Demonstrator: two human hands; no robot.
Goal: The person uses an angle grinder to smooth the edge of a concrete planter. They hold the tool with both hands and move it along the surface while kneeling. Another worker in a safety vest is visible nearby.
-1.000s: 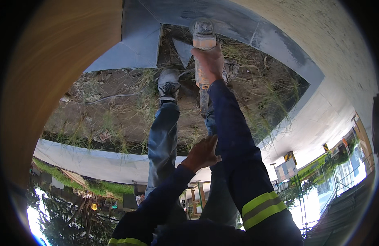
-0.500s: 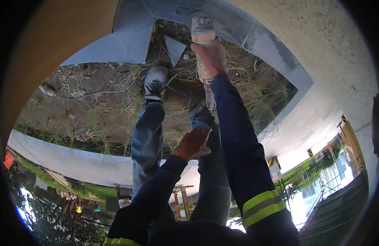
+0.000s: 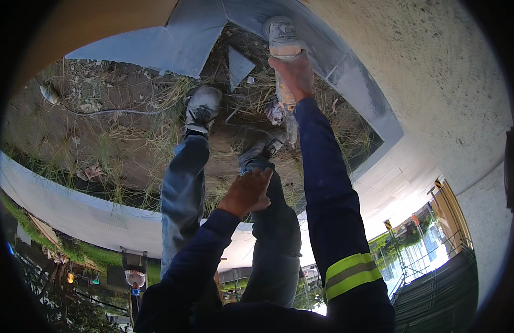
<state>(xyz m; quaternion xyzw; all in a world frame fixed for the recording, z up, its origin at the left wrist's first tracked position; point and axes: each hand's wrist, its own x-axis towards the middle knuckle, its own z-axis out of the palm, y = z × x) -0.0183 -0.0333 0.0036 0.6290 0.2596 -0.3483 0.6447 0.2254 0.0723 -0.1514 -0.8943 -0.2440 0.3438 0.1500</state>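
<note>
My right hand (image 3: 294,74) is wrapped round the body of a dusty orange and grey angle grinder (image 3: 284,50). The grinder's head and disc lie at the grey stone slab (image 3: 318,47) along the far edge; dust or motion hides whether the disc touches it. Behind the grip, the tool's tail points back toward my right shoe (image 3: 268,145). My left hand (image 3: 247,192) rests on my right leg near the knee, its thumb apart from the fingers and no tool in it. A loose triangular piece of grey slab (image 3: 240,67) lies on the soil left of the grinder.
Dry grass and bare soil (image 3: 129,144) fill the bed where my feet stand. A cable (image 3: 121,111) runs across its left part. Grey slabs (image 3: 196,44) and a pale wall (image 3: 434,66) border it. A white curb (image 3: 73,191) lies behind my feet.
My view has shifted a little, and my right shoe shows more clearly. The grinder stays in my right hand at the slab. My left hand remains on the leg.
</note>
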